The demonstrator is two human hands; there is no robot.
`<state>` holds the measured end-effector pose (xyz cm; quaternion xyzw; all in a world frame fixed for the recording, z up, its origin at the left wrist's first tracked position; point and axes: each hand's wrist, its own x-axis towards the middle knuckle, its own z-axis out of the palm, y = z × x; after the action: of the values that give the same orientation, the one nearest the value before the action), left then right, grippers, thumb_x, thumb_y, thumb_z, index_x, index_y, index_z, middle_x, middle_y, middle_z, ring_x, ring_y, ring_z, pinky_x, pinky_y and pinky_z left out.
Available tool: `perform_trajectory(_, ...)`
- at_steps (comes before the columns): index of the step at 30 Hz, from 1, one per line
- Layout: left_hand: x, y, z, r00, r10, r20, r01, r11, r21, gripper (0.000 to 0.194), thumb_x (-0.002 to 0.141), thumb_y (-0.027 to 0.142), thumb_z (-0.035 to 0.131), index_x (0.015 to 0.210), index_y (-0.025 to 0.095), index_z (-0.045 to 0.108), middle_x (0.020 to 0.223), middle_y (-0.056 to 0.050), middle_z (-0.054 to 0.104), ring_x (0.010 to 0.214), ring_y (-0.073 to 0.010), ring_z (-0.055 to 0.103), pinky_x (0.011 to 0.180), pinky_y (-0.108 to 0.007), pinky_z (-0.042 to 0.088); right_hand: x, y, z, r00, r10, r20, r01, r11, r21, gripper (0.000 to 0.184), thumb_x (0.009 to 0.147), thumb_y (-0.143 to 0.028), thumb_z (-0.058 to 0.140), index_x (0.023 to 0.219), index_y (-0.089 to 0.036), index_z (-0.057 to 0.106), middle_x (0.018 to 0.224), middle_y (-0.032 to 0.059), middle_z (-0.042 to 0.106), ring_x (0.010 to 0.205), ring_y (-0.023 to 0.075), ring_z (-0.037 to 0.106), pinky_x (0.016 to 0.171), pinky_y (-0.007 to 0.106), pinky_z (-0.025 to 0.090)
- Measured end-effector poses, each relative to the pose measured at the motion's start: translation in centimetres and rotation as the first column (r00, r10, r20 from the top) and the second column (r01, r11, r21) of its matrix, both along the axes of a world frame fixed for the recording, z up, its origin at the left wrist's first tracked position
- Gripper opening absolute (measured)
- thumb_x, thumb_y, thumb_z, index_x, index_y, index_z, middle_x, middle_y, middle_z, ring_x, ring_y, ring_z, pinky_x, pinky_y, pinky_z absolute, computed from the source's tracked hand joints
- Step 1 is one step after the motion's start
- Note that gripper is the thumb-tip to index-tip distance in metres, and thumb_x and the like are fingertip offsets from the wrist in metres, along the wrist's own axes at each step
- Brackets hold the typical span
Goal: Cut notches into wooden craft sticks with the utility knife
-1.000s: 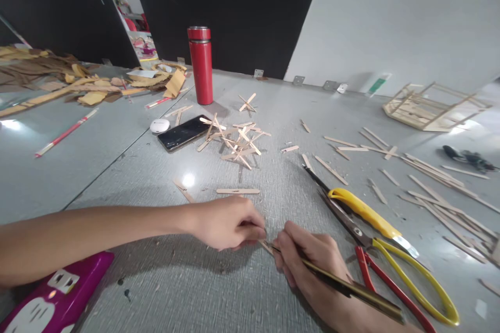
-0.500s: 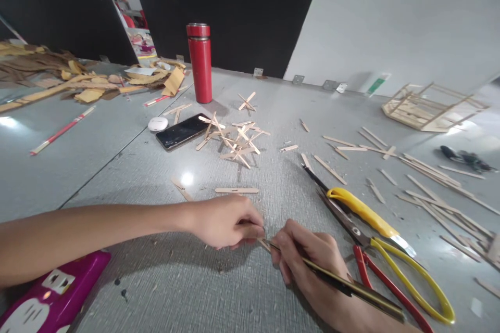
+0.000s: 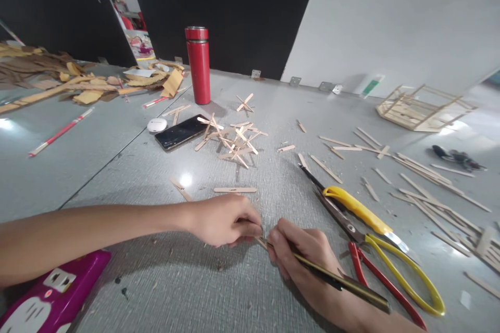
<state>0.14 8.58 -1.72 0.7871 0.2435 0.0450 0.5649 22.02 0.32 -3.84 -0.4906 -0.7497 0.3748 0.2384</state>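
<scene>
My left hand [image 3: 228, 221] is closed in a pinch on a small wooden craft stick [image 3: 262, 242], most of which its fingers hide. In my right hand [image 3: 300, 255] lies a slim brass-coloured pen-shaped tool [image 3: 363, 291], held like a pencil. The tool's tip meets the stick between my two hands; the exact contact is too small to make out. Just beyond my left hand, a notched craft stick [image 3: 235, 190] lies flat, with another cut stick [image 3: 180, 189] to its left. Right of my right hand are scissors [image 3: 351, 229] with one red and one yellow handle.
A yellow-handled cutter [image 3: 355, 208] rests against the scissors. Beyond are a phone [image 3: 182, 132], a white earbud case [image 3: 157, 125], crossed sticks [image 3: 238, 140] and a red flask [image 3: 198, 65]. Loose sticks [image 3: 437, 203] and a stick frame [image 3: 425, 109] occupy the right; a purple power strip [image 3: 82, 276] sits front left.
The view has shifted slightly, so things on the right appear a little further left. The tool has tilted slightly in my right hand; both hands keep their hold.
</scene>
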Motion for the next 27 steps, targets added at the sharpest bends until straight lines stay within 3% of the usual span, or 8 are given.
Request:
perform_trajectory(6,0.1,-0.1,-0.1,1.0,0.009,-0.01,-0.009,1.0,-0.007,0.038,0.098,0.017,0.048,0.06,0.02,0.046,0.051,0.006,0.048,0.04,-0.0079,0.045,0.045,-0.022,0.035,-0.5,0.4,0.4,1.0,0.005,0.031,-0.006,0.999,0.042,0.039,0.11,-0.034,0.041,0.072,-0.025,0.037,0.057,-0.0082,0.037,0.049,0.0103,0.031,0.051,0.031,0.024)
perform_trajectory(14,0.1,-0.1,0.3,0.999,0.02,-0.038,-0.022,0.997,-0.07,0.037,0.099,0.02,0.046,0.062,0.02,0.047,0.05,0.006,0.047,0.037,-0.0082,0.046,0.039,-0.02,0.035,0.4,-0.3,-1.0,0.995,-0.059,-0.075,0.062,0.997,0.034,0.04,0.111,-0.039,0.039,0.075,-0.024,0.048,0.054,-0.0062,0.054,0.046,0.0097,0.051,0.05,0.024,0.041)
perform_trajectory(27,0.1,0.0,0.1,0.999,0.024,-0.041,-0.026,0.999,-0.04,0.037,0.098,0.018,0.047,0.061,0.02,0.047,0.05,0.006,0.048,0.039,-0.0083,0.047,0.044,-0.022,0.035,0.3,-0.1,-0.8,0.996,-0.046,-0.071,0.049,0.998,0.034,0.039,0.111,-0.037,0.041,0.076,-0.024,0.053,0.052,-0.0065,0.055,0.045,0.0094,0.053,0.049,0.023,0.042)
